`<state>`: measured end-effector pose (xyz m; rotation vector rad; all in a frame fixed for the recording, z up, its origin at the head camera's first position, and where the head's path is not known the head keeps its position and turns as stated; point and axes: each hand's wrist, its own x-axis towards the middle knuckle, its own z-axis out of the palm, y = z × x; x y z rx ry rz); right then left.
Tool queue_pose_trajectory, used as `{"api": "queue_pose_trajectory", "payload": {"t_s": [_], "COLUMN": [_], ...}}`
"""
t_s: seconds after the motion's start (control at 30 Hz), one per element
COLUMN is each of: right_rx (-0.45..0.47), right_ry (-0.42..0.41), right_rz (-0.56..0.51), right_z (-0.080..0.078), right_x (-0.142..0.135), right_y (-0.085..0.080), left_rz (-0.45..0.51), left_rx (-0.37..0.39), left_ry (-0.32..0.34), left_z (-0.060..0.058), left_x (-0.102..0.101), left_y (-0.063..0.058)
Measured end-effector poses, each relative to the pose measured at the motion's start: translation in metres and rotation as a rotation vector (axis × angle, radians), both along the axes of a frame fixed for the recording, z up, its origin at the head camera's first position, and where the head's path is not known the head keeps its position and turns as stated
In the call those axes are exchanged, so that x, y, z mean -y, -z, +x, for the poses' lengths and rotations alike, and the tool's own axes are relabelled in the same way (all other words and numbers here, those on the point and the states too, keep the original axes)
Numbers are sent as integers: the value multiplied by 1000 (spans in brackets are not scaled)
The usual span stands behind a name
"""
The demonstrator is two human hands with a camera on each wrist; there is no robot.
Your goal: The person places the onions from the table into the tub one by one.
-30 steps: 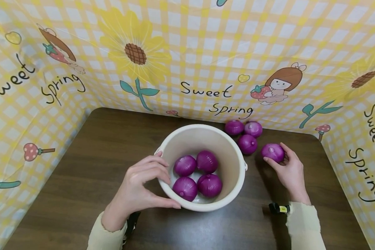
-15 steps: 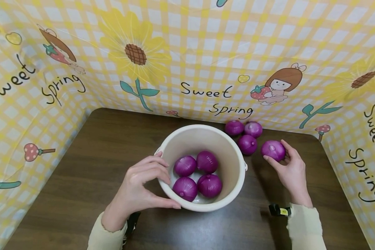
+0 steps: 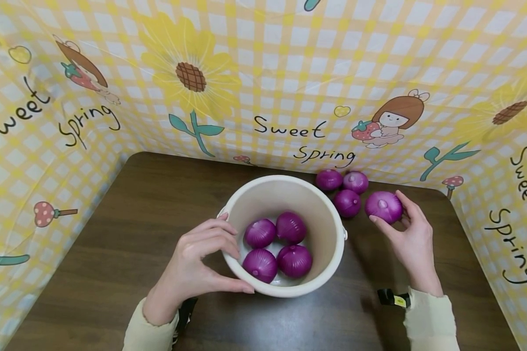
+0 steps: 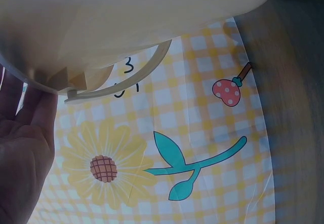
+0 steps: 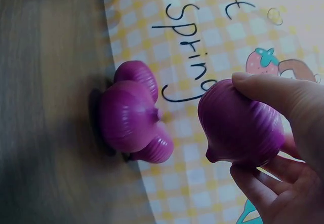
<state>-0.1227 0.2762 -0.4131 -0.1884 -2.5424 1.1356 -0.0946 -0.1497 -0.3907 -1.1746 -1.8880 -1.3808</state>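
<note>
A beige bucket point(image 3: 285, 291) stands mid-table with several purple onions point(image 3: 294, 260) on its floor. My left hand point(image 3: 197, 258) grips its left rim, thumb along the near edge and fingers over the side. In the left wrist view the bucket's outer wall point(image 4: 131, 21) and bail handle point(image 4: 147, 79) show beside that hand. To the right, my right hand point(image 3: 410, 234) holds a purple onion point(image 3: 384, 206) between thumb and fingers. The right wrist view shows this held onion point(image 5: 240, 125) raised off the table, its pointed tip toward the lower left.
Three more onions point(image 3: 347, 203) sit clustered at the table's back edge, between the bucket and my right hand. A yellow checked cloth point(image 3: 263, 73) with printed flowers stands around the dark wooden table point(image 3: 105, 234) at the back and sides.
My right hand has lifted the onion up off the table, and it looks larger and a little farther back in the head view. The left hand and bucket have not moved.
</note>
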Motion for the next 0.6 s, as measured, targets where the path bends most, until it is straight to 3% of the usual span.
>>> {"api": "queue_pose_trajectory", "payload": {"t_s": [0.6], "right_rx": [-113], "right_ry": [-25], "right_rz": [-4], "right_z": [6], "right_x": [14], "right_y": [-16], "left_rz": [-6], "left_rx": [-9], "left_ry": [-11], "left_z": [1], "left_x": [0], "left_y": [-2]}}
